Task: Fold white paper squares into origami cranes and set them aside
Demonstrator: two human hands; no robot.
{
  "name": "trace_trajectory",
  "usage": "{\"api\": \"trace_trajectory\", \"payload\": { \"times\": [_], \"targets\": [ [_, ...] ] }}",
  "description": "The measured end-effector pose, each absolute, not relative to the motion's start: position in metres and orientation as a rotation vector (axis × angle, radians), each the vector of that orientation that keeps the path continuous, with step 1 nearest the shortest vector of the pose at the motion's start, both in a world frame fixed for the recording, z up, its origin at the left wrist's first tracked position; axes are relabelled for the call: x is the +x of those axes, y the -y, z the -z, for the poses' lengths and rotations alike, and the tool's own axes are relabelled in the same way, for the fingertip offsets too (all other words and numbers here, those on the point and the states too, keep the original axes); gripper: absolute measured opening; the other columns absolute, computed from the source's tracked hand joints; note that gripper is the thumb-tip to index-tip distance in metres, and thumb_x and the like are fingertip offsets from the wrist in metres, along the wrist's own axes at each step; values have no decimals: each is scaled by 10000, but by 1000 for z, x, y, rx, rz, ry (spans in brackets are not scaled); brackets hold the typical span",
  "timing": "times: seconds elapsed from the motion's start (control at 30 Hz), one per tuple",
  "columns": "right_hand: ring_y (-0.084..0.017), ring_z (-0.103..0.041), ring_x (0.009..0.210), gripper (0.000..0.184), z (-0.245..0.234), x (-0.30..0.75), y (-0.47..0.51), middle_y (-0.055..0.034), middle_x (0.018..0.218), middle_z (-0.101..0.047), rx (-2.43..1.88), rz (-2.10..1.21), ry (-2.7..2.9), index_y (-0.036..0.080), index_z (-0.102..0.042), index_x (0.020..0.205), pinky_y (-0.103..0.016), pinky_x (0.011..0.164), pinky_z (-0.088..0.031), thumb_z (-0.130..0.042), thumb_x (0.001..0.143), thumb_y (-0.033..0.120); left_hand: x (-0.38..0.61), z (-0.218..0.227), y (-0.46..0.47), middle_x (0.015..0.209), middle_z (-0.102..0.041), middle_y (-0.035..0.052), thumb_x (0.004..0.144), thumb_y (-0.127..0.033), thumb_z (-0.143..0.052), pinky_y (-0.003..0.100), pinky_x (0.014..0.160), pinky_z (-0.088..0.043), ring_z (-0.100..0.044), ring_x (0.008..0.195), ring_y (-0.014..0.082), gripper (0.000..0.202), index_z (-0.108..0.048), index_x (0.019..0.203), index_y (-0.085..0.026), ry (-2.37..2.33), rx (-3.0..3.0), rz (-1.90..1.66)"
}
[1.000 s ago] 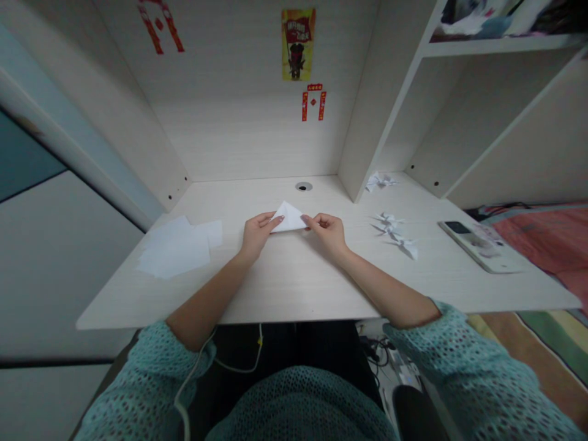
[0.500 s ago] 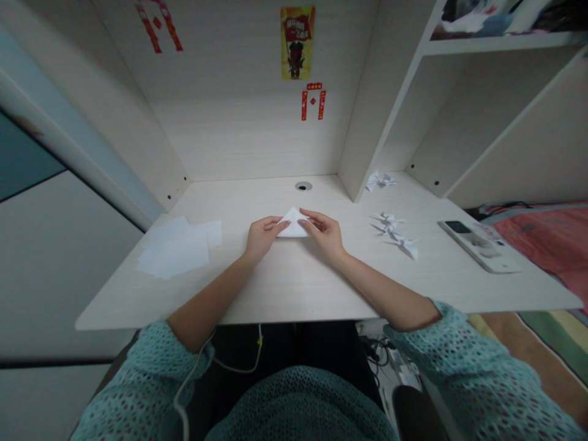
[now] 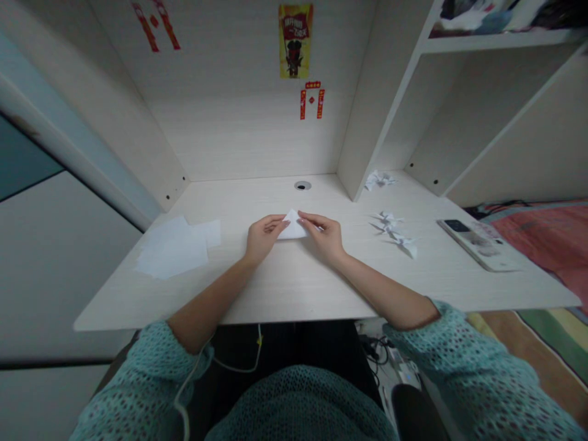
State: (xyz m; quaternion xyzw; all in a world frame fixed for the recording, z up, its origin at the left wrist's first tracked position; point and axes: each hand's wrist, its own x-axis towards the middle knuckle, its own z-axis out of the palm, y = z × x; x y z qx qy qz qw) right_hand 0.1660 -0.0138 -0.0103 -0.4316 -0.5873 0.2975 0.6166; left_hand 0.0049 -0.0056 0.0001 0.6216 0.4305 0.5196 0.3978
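Observation:
A small folded sheet of white paper (image 3: pixel 292 229), triangular with its point toward the back, is held between both hands over the middle of the desk. My left hand (image 3: pixel 265 236) pinches its left side, thumb on the near face and fingers behind. On the right side, my right hand (image 3: pixel 323 233) grips it the same way, thumb tip close to the paper's middle. The hands cover both side corners of the paper. Folded paper cranes (image 3: pixel 390 228) lie on the desk to the right of my right hand.
Loose white paper sheets (image 3: pixel 174 248) are spread at the left. More folded white paper (image 3: pixel 380 179) sits by the upright divider (image 3: pixel 367 159). A phone-like flat device (image 3: pixel 478 245) lies at the right. A cable hole (image 3: pixel 302 185) is near the back panel. A white cord (image 3: pixel 184 392) hangs by my left sleeve.
Both hands keep their hold on the folded paper. Its shape between the thumbs differs slightly, with the right side more covered. The whole view has shifted a little.

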Motion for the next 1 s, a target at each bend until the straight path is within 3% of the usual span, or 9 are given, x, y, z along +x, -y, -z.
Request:
{"api": "trace_trajectory", "payload": {
  "times": [0.07,0.23,0.6,0.73,1.0],
  "targets": [
    [-208,-650,916,238,12,166,14,-41,960,-709,-964,-673,1381,227,-722,907,-314,831,-492,-652,726,364,6,1,5,905,-707,67,699,-377,-674,277,760,-505,-651,818,173,384,-666,1021,-167,-1096,1561,-1350],
    [-207,-651,921,224,13,166,14,-23,976,-704,-994,-625,1436,251,-715,928,-312,822,-497,-625,753,359,6,1,6,995,-692,74,705,-367,-672,318,819,-510,-649,870,194,352,-689,992,-164,-1119,1538,-1380],
    [-214,-651,919,223,16,168,11,-15,971,-705,-1063,-573,1469,256,-716,922,-318,820,-498,-624,754,370,4,0,6,993,-693,75,742,-379,-635,297,790,-509,-649,866,193,329,-693,984,-163,-1179,1643,-1322],
    [-212,-657,900,215,16,169,10,-15,954,-709,-1051,-566,1492,257,-718,914,-317,815,-498,-632,751,366,5,1,5,951,-702,90,723,-395,-650,278,716,-510,-651,812,190,393,-676,1029,-148,-1174,1523,-1267],
    [-206,-663,861,200,19,171,8,-10,944,-711,-1059,-542,1586,278,-716,919,-322,793,-498,-620,766,363,2,-1,3,817,-712,22,731,-432,-610,243,620,-447,-621,710,172,314,-731,852,-169,-1285,1672,-1093]
  ]
}}
